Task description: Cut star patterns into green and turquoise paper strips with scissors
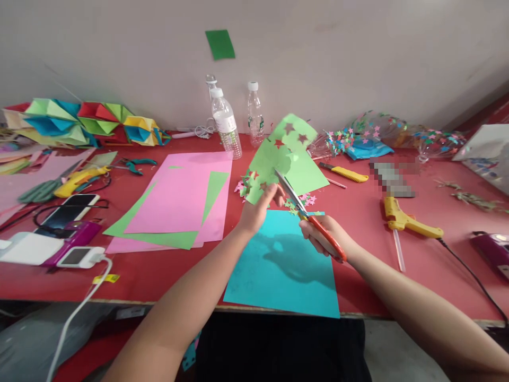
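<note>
My left hand is closed on the lower edge of a light green paper sheet. Several star-shaped holes pierce that sheet, which is held up off the table. Red-handled scissors are gripped in my right hand, their blades close together and pointing up and left. The blade tips lie in front of the green sheet; whether they touch it I cannot tell. Below both hands, a blue paper sheet lies flat with their shadows on it. Small paper stars are scattered behind the scissors.
Pink paper and green sheets lie to the left. Plastic bottles stand by the wall. A yellow utility knife and yellow glue gun are on the right. Phone, power strip and cables occupy the left front.
</note>
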Demonstrator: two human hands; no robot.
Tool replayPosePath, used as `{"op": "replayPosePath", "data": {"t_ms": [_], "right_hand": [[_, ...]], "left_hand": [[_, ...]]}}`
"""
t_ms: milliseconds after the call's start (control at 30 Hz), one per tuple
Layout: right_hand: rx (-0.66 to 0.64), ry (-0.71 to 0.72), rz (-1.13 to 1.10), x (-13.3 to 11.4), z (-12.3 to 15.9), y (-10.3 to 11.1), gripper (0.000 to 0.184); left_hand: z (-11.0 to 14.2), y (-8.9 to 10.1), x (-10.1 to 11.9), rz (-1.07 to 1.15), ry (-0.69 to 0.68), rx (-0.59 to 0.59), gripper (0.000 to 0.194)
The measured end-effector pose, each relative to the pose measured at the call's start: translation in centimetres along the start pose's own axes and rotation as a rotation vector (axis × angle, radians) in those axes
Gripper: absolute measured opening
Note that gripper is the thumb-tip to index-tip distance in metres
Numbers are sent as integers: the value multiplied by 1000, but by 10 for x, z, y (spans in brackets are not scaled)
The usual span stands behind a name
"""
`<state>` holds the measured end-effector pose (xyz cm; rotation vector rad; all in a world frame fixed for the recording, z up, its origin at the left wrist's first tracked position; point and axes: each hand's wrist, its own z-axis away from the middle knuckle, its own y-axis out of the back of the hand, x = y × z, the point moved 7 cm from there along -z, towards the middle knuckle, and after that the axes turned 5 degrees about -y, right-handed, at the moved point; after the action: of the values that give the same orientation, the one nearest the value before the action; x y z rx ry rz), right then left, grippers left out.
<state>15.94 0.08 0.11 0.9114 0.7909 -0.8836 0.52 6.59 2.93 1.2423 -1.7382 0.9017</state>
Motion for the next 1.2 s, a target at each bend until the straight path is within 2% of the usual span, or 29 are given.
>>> {"op": "replayPosePath", "data": {"t_ms": [67, 133, 333, 533, 833, 1200], "right_hand": [[-14, -15, 10, 1, 0, -2, 52], [-32, -26, 19, 2, 0, -3, 53], [-68, -14, 62, 0, 1, -5, 54], [-108, -35, 116, 1, 1, -5, 55], [-173, 63, 123, 3, 1, -5, 53], [-130, 37, 155, -3, 3, -3, 53]], "left_hand": [[-1, 13, -2, 17, -24, 151, 39], [-2, 21, -4, 5, -38, 254, 38], [1, 27, -5, 74, -38, 385, 26], [1, 30, -6, 107, -33, 425, 20], [-3, 35, -8, 75, 7, 418, 9], [0, 35, -13, 61, 17, 422, 15]]}}
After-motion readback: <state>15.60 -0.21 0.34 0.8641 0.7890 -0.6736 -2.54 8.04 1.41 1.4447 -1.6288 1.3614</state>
